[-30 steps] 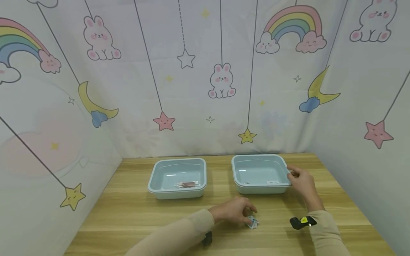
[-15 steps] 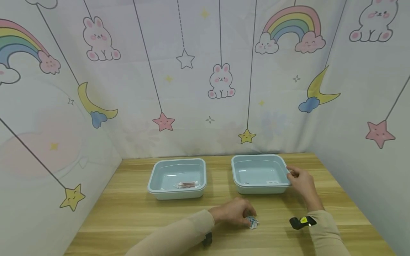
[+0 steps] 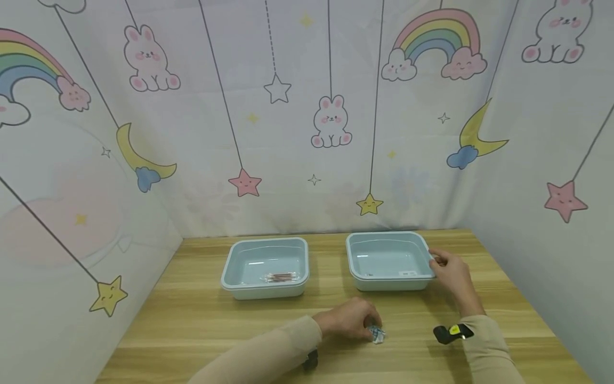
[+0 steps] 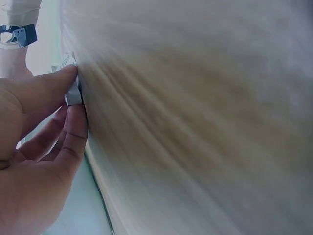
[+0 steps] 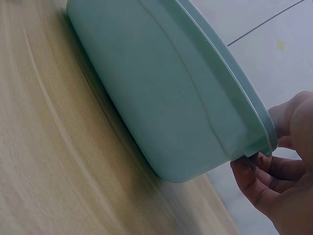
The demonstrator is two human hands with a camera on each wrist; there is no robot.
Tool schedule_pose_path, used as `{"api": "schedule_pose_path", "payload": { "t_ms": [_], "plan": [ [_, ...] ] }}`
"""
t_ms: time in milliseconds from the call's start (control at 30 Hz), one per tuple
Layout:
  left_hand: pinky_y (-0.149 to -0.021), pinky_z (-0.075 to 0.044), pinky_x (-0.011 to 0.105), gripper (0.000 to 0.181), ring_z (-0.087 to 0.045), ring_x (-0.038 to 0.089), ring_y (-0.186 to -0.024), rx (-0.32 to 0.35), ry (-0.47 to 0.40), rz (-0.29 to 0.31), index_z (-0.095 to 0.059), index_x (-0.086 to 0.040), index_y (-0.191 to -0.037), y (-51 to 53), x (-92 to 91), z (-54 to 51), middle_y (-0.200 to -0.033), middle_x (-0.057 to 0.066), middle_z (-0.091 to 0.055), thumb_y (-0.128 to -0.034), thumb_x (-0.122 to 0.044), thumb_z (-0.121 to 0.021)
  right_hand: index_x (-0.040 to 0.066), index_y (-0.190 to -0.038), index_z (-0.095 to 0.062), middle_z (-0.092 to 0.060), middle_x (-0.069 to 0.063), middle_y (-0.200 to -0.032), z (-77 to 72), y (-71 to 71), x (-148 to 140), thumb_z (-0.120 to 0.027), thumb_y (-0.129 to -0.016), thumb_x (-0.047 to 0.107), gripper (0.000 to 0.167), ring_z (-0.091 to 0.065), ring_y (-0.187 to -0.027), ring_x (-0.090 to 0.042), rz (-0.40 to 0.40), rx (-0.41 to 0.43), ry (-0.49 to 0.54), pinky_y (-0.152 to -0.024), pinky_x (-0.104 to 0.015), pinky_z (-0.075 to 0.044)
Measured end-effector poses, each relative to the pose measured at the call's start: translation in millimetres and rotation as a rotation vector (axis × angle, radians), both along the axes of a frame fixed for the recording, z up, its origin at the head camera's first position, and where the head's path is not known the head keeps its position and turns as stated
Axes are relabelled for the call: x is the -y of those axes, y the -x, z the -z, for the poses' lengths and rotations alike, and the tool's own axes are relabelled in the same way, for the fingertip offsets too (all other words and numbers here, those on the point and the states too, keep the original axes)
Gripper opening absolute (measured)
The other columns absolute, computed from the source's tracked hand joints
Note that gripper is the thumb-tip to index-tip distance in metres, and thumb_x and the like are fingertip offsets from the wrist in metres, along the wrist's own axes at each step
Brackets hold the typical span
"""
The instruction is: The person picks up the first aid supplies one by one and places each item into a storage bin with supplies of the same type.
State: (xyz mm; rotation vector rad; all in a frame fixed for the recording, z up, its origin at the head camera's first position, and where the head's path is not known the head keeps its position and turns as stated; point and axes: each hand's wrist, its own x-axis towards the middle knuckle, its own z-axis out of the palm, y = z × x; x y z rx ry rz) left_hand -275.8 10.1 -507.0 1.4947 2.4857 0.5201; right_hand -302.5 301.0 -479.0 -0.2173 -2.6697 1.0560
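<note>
On the wooden table, my left hand pinches a small crumpled blue-and-white piece, which looks like paper or a wrapper. The left wrist view shows the thumb and fingertips on either side of this crumpled piece, close to the tabletop. My right hand grips the right-hand rim of a pale blue plastic basin. In the right wrist view the thumb is at the rim and the fingers of the hand curl beneath it. A small white label-like patch shows inside that basin.
A second pale blue basin stands to the left, holding a clear packet of thin reddish-brown sticks. The wooden table is enclosed by a printed cloth backdrop behind and at both sides.
My left thumb and fingers have come together on the crumpled piece, and it has shifted very slightly left. The right hand and both basins have stayed where they were.
</note>
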Motion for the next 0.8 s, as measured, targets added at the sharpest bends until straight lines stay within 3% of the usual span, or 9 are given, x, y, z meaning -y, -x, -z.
{"api": "schedule_pose_path", "payload": {
  "t_ms": [800],
  "plan": [
    [-0.059, -0.044, 0.004, 0.016, -0.052, -0.011, -0.064, 0.069, -0.071, -0.029, -0.076, -0.015, -0.094, -0.4, 0.7, -0.4, -0.081, -0.012, -0.071, -0.0786, -0.015, -0.081, -0.001, -0.132, -0.057, -0.066, -0.024, -0.111, -2.5, -2.5, 1.3, -0.052, -0.095, 0.014, 0.040, -0.059, -0.095, -0.030, -0.005, 0.019, 0.009, -0.065, -0.027, -0.046]
  ]
}}
